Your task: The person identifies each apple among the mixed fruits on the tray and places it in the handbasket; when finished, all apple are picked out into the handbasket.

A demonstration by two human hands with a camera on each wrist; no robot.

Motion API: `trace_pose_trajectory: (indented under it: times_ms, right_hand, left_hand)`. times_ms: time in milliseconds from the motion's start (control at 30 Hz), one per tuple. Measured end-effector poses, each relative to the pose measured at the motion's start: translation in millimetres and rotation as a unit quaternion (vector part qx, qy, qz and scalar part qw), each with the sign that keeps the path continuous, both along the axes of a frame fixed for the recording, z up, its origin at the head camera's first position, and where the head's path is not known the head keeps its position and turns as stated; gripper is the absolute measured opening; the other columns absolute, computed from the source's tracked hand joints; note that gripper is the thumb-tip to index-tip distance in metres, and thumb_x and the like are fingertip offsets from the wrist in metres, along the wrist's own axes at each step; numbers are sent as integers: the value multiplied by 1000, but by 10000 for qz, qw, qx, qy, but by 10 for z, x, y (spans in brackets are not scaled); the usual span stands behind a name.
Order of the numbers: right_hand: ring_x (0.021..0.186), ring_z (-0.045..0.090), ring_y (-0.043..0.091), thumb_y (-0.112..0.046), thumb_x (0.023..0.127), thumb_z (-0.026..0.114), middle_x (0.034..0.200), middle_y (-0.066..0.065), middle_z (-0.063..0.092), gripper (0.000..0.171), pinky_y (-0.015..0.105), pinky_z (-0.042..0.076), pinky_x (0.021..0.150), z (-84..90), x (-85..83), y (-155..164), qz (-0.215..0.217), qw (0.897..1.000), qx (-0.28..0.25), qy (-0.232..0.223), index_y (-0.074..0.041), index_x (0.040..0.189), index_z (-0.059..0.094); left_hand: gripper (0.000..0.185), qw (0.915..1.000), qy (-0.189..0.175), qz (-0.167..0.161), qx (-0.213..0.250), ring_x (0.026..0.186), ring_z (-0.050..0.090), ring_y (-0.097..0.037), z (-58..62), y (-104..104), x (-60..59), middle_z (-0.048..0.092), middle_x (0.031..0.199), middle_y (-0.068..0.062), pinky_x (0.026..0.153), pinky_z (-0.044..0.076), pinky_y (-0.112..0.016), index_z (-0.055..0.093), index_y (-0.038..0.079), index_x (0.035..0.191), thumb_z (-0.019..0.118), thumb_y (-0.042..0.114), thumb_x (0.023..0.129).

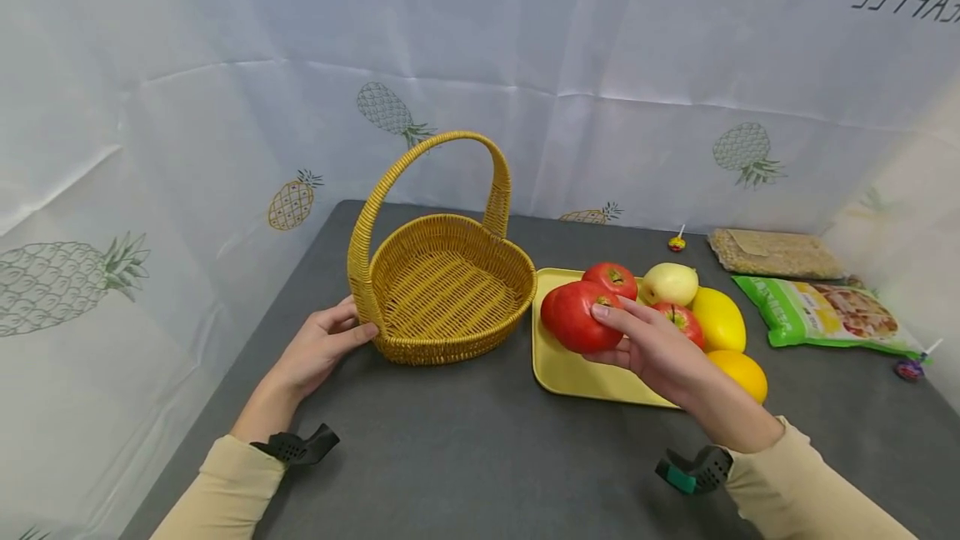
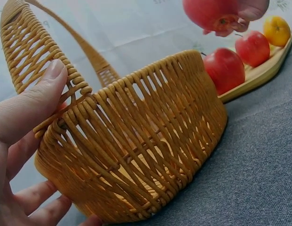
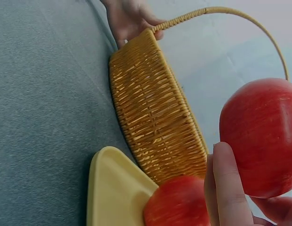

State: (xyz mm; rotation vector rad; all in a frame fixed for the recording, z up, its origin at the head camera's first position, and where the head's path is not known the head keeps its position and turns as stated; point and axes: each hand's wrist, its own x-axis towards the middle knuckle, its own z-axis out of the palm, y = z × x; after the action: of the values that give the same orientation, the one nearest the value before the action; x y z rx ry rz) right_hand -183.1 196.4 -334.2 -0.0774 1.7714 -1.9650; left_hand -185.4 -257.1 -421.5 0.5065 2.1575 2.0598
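A heart-shaped golden wicker basket (image 1: 450, 348) with a tall arched handle stands on the dark table, its woven floor showing. My left hand (image 1: 318, 348) grips its left side at the foot of the handle. In the left wrist view the thumb (image 2: 54, 75) lies against the handle's base and the other fingers spread along the wall. A red apple (image 1: 585, 327) is in my right hand (image 1: 656, 348), held between thumb and fingers above the left part of a yellow tray (image 1: 600, 382). In the right wrist view the apple (image 3: 261, 136) is raised over another apple (image 3: 178, 202) on the tray.
More apples (image 1: 611, 277), a pale green pear (image 1: 670, 283), a yellow mango (image 1: 718, 319) and an orange fruit (image 1: 741, 375) crowd the tray. To the right lie a green snack packet (image 1: 832, 315), a brown packet (image 1: 776, 254) and two lollipops (image 1: 677, 243). A pineapple-print curtain (image 1: 600, 40) hangs behind.
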Motion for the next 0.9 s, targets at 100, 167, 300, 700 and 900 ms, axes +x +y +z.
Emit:
trace_pose_trajectory:
  times_ms: [100, 167, 300, 700, 900]
  right_hand:
    - [111, 68, 24, -32, 106, 58, 139, 10, 53, 72, 38, 54, 95, 35, -25, -21, -2, 10000, 8, 17, 1, 157, 20]
    - [111, 68, 24, -32, 106, 59, 141, 12, 51, 72, 38, 54, 95, 53, -41, -40, -17, 10000, 51, 54, 1, 158, 20]
    - [113, 67, 24, -32, 105, 61, 145, 16, 46, 72, 39, 54, 95, 80, -74, -84, -44, 9997, 204, 146, 1, 157, 23]
    - [118, 62, 27, -29, 104, 64, 140, 16, 53, 57, 41, 55, 94, 131, -204, -215, 299, 9963, 578, 570, 3, 145, 42]
    - [113, 65, 27, -30, 104, 64, 136, 17, 56, 59, 40, 56, 92, 153, -294, -286, 522, 9932, 749, 719, 2, 148, 41]
  left_hand:
    - [37, 10000, 6, 7, -7, 148, 29, -15, 1, 9, -5, 31, 161, -23, 103, 44, -23, 60, -12, 133, 65, 7, 101]
    - [39, 10000, -1, 5, -29, 149, 28, -17, -2, 13, -3, 31, 161, -23, 103, 44, -23, 57, -14, 134, 65, 7, 101]
    - [43, 10000, -15, 21, -75, 151, 26, -20, -2, 12, 3, 30, 162, -22, 103, 44, -23, 55, -15, 137, 65, 8, 102]
    - [44, 10000, 30, -74, -22, 150, 28, -29, 4, 7, 17, 30, 161, -24, 103, 46, -25, 53, -16, 137, 65, 7, 102]
    - [44, 10000, -42, 17, -48, 149, 31, -22, 15, 10, 20, 28, 163, -24, 102, 46, -24, 54, -14, 138, 66, 8, 101]
